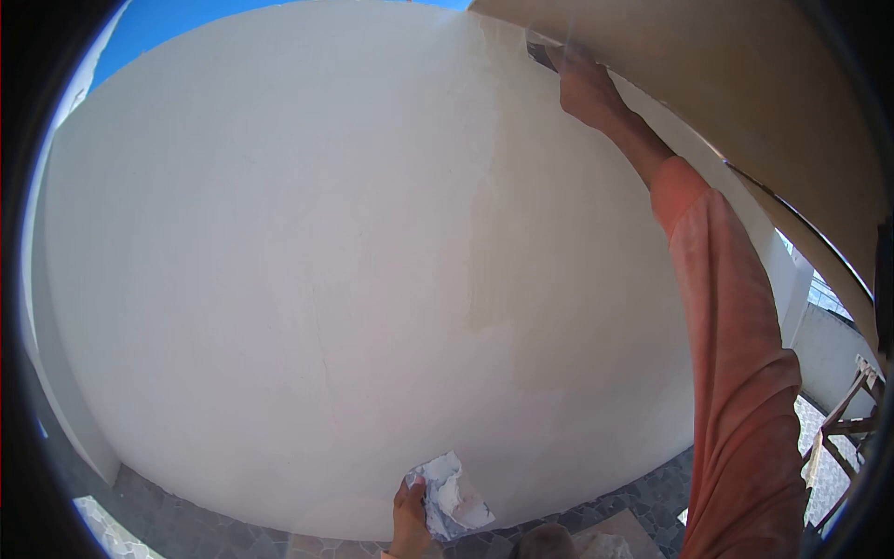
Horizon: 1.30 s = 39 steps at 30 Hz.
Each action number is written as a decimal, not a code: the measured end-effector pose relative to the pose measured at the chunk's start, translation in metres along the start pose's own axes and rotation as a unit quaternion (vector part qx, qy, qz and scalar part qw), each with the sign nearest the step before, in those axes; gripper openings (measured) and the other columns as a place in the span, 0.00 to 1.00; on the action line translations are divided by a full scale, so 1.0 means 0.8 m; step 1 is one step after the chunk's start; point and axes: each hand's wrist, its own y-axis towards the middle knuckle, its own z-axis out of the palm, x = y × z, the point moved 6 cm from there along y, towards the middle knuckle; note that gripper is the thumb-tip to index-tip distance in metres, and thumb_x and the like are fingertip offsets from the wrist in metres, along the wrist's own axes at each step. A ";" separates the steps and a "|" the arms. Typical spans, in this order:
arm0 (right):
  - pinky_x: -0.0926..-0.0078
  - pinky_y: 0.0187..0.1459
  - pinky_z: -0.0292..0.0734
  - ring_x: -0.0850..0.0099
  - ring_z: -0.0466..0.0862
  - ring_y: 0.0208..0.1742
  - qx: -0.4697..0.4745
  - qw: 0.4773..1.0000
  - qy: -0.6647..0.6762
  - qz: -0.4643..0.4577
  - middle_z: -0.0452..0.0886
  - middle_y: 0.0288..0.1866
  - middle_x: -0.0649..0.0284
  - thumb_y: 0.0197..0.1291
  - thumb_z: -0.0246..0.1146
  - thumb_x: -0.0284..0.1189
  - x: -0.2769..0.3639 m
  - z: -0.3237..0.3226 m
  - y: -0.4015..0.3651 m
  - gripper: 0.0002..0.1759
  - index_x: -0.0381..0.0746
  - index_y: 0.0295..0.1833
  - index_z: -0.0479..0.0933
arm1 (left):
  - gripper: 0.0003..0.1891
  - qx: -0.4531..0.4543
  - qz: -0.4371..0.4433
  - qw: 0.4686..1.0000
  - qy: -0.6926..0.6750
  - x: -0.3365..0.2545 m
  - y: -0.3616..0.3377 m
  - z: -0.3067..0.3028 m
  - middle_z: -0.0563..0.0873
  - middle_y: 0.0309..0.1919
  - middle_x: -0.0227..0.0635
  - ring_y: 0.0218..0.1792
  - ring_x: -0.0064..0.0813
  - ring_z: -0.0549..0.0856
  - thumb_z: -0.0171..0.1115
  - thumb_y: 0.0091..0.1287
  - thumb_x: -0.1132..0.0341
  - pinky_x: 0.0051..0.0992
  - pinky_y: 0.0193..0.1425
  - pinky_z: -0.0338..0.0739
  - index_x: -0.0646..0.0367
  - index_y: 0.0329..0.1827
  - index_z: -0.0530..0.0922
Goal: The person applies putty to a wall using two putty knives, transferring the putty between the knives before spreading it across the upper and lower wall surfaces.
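Note:
My right hand (589,91) is stretched up to the top of the pale wall (307,242), closed on a putty knife (539,52). Its dark blade lies close to the wall, just under the brown overhang. Low in front of me, my left hand (410,520) grips the edge of a thin flat piece (473,508) smeared with thick white putty (449,486). The thumb rests over its near side. Darker, damp-looking patches (549,307) mark the wall below my right arm.
A brown overhang (736,84) slants across the upper right. Grey stone-patterned floor (177,508) runs along the wall's foot. At the far right stands a wooden frame (843,427) before a low wall (831,347). A pale sheet (619,538) lies on the floor near the bottom.

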 end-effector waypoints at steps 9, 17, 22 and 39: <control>0.61 0.58 0.72 0.60 0.75 0.59 -0.036 0.981 0.066 -0.176 0.74 0.61 0.57 0.58 0.54 0.16 0.104 -0.028 -0.078 0.28 0.33 0.67 0.70 | 0.19 0.010 0.008 1.000 0.008 -0.001 -0.001 0.001 0.83 0.54 0.42 0.53 0.36 0.85 0.47 0.76 0.65 0.35 0.60 0.79 0.66 0.64 0.70; 0.55 0.56 0.76 0.55 0.76 0.61 -0.011 0.997 -0.006 0.075 0.74 0.60 0.54 0.59 0.56 0.19 -0.024 -0.020 -0.083 0.27 0.32 0.66 0.70 | 0.19 0.002 0.000 1.000 0.030 -0.001 -0.001 -0.001 0.83 0.54 0.43 0.53 0.36 0.85 0.46 0.76 0.65 0.34 0.60 0.79 0.66 0.64 0.70; 0.53 0.63 0.71 0.55 0.71 0.67 -0.047 0.997 -0.061 0.004 0.72 0.64 0.53 0.58 0.55 0.16 -0.053 -0.012 -0.065 0.29 0.33 0.68 0.69 | 0.19 0.002 0.003 1.000 0.026 0.001 0.001 -0.003 0.83 0.54 0.42 0.53 0.36 0.85 0.46 0.77 0.65 0.34 0.60 0.79 0.67 0.64 0.70; 0.57 0.70 0.64 0.53 0.68 0.69 0.010 0.993 0.021 -0.119 0.64 0.72 0.51 0.59 0.50 0.12 -0.024 -0.016 -0.115 0.34 0.36 0.74 0.63 | 0.19 0.012 0.008 1.000 0.027 -0.003 -0.003 0.004 0.82 0.55 0.44 0.53 0.37 0.84 0.46 0.77 0.64 0.35 0.60 0.79 0.67 0.64 0.71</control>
